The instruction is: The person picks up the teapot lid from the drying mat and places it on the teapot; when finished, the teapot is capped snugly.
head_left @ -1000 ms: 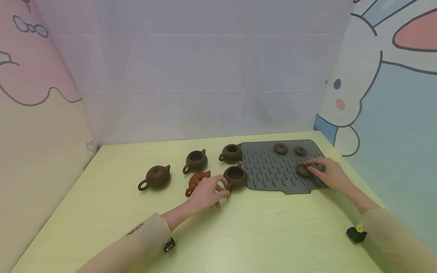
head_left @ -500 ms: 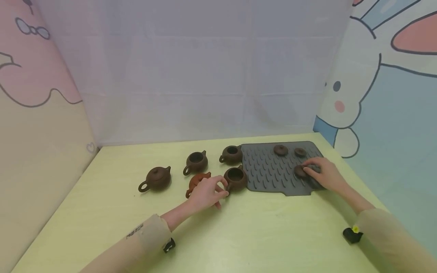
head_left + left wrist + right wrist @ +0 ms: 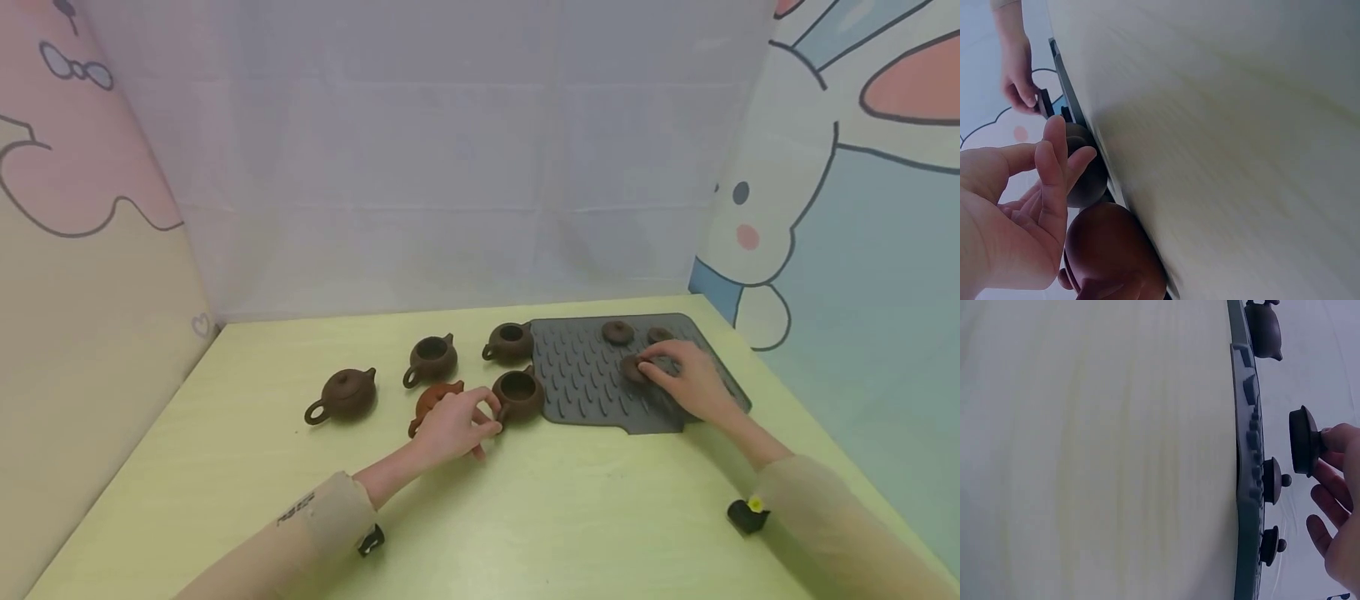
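Note:
My right hand [image 3: 690,383] pinches a dark brown teapot lid [image 3: 632,368] by its knob. The right wrist view shows that lid [image 3: 1300,440] held clear of the grey ridged mat [image 3: 585,408], its underside facing the mat. With thumb and forefinger, my left hand [image 3: 453,425] pinches the handle of a lidless dark teapot [image 3: 528,398], which stands beside the mat's left edge. The handle is mostly hidden by the fingers. Partly behind the left hand sits a reddish-brown teapot [image 3: 431,400]; in the left wrist view its rounded body [image 3: 1110,250] is close below the hand.
Two more lids, a larger one [image 3: 618,332] and a smaller one [image 3: 660,335], lie on the mat's far side. Two lidless teapots [image 3: 433,358] [image 3: 510,342] stand further back. A lidded teapot [image 3: 348,395] is at the left. Printed walls enclose the table [image 3: 570,517].
My right hand has lifted the lid off the mat and carried it left, toward the lidless teapot. The left hand has stayed at that teapot's handle.

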`<state>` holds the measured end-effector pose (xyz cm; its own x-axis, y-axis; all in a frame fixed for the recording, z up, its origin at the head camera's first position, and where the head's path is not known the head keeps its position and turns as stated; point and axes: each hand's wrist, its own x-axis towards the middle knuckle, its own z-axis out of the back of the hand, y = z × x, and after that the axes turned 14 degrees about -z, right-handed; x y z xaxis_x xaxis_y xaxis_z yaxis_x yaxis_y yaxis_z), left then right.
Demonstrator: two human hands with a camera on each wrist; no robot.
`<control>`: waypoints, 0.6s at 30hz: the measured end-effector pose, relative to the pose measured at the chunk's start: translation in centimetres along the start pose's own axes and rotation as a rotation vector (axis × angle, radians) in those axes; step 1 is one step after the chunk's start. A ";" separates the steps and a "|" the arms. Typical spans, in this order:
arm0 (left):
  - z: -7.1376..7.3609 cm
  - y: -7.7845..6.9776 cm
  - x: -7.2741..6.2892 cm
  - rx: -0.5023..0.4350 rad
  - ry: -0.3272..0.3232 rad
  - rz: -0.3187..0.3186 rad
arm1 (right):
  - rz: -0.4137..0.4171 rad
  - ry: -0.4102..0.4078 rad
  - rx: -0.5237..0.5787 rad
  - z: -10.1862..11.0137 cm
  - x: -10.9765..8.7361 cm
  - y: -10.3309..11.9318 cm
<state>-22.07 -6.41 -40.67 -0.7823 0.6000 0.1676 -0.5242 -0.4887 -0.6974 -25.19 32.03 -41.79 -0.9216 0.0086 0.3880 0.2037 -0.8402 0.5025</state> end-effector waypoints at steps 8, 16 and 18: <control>0.0 0.1 0.0 0.024 0.003 0.010 | 0.036 -0.012 0.064 -1.6 0.5 2.2; -0.1 -0.1 0.0 0.038 0.013 0.010 | 0.051 -0.002 0.107 -3.3 0.6 4.3; -0.1 -0.1 0.0 0.038 0.011 0.017 | 0.054 0.001 0.130 -3.6 0.6 4.9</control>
<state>-21.96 -6.28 -40.65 -0.7873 0.5985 0.1484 -0.5238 -0.5222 -0.6730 -25.99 25.99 -41.87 -0.9084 -0.0358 0.4165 0.2942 -0.7624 0.5764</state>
